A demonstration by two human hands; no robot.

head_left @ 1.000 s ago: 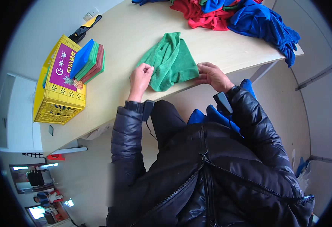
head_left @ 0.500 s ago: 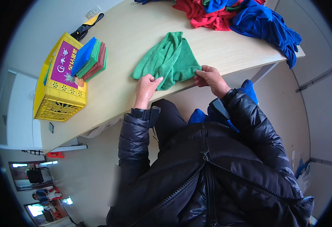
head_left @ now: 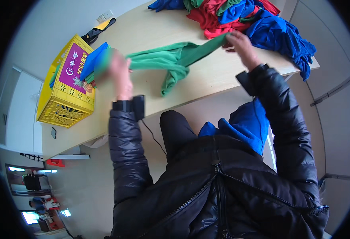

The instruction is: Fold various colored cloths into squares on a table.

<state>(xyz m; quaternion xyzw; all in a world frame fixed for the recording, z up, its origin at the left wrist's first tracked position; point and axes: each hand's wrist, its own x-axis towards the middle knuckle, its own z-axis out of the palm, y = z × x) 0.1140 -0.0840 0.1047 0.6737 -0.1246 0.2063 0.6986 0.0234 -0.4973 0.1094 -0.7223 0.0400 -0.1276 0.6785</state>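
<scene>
The right hand (head_left: 242,47) pinches one end of the green cloth (head_left: 157,55) between thumb and fingers, near the pile at the far side of the table. The left hand (head_left: 121,73) is badly blurred; it seems to grip the cloth toward its other end, with some green showing past the knuckles, but how the fingers close on it I can't make out. Between the hands the cloth runs in a loose, bunched band above the tabletop (head_left: 143,89), with one fold drooping toward the near edge.

To spread it well, I'd want both hands on true corners of the same edge, drawn apart evenly and kept level, so that the middle opens out instead of roping up as it does here. The drooping fold looks like the part to shake free before the cloth is laid down and smoothed from the centre outward.

The left hand is close to the stack of folded cloths (head_left: 94,60), which leans against the yellow crate (head_left: 65,105), so a tighter swing on that side would be wise to avoid knocking it. Beyond the right hand lies a heap of red, blue and green cloths (head_left: 217,26), its blue part trailing over the table's edge. More blue fabric (head_left: 248,117) lies over the person's lap.
</scene>
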